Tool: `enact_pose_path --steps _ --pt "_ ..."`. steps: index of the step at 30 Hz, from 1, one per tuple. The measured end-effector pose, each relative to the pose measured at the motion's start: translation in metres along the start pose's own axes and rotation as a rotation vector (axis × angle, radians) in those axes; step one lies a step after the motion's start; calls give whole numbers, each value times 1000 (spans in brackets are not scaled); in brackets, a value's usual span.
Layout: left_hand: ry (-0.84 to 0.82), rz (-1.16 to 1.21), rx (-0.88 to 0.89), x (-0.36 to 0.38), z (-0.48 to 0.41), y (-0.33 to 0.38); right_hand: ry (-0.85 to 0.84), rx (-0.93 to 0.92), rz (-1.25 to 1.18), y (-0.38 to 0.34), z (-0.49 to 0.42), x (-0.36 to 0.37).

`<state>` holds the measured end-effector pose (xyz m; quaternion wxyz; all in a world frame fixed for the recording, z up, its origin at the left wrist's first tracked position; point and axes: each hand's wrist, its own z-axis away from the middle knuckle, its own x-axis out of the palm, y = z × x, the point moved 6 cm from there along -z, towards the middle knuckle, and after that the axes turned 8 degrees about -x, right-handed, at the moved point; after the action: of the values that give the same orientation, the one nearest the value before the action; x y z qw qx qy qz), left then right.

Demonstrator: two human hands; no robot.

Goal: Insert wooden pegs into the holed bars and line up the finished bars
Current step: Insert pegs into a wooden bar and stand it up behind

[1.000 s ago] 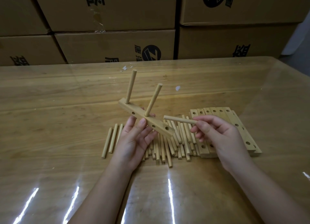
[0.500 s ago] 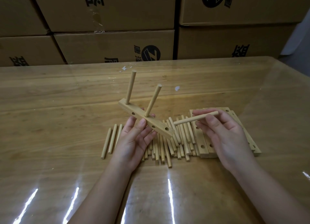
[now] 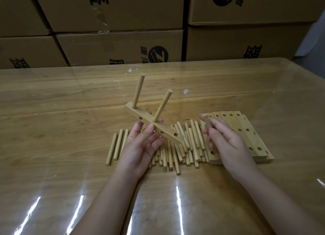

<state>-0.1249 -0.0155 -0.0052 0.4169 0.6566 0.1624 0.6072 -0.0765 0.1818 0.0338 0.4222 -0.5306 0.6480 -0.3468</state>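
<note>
My left hand [image 3: 142, 145] grips a holed wooden bar [image 3: 168, 131] above the table, tilted down to the right. Two pegs stand in it: one [image 3: 138, 91] at its far end and one [image 3: 162, 105] near its middle. Three holes show on its near side. My right hand [image 3: 226, 141] pinches a loose peg [image 3: 208, 124], blurred and pointing steeply upward, just right of the bar. Under both hands lies a pile of loose pegs [image 3: 190, 143]. A stack of bare holed bars [image 3: 246, 131] lies flat to the right, partly hidden by my right hand.
Three separate pegs [image 3: 117, 146] lie at the left of the pile. The table [image 3: 52, 111] is glossy wood with a clear cover. Stacked cardboard boxes [image 3: 119, 46] form a wall behind its far edge.
My right hand has turned the loose peg from lying roughly level to steeply upright, drawing it in toward the fingers. My left hand and the bar have stayed where they were.
</note>
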Motion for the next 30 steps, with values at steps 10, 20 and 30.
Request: enact_pose_path --steps 10,20,30 --pt "-12 6 20 -2 -2 0 -159 -355 553 -15 4 16" --pt "-50 -35 25 4 -2 1 -111 -393 617 -21 1 11" --pt "16 -194 37 6 2 0 -46 -510 745 -34 3 8"
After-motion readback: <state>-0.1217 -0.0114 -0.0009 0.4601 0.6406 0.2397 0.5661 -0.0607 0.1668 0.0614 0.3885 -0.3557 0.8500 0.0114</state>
